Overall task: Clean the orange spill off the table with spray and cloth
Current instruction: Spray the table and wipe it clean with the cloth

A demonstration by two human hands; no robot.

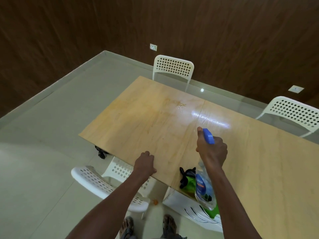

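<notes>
glossy wood-look table (259, 169), clear plastic spray bottle (203, 187), perforated plastic chairs (172, 66)

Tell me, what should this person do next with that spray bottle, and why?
Probably squeeze the trigger. The right hand grips the spray bottle with its blue nozzle aimed toward the orange spill, which sits farther across the table. The left hand only rests on the near edge, and the green cloth lies unused beside the bottle, so wiping likely follows.

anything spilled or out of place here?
Yes. A wet orange spill sits mid-table, with faint orange smears spreading left. A small orange blob also lies on the floor beside the near chair.
</notes>
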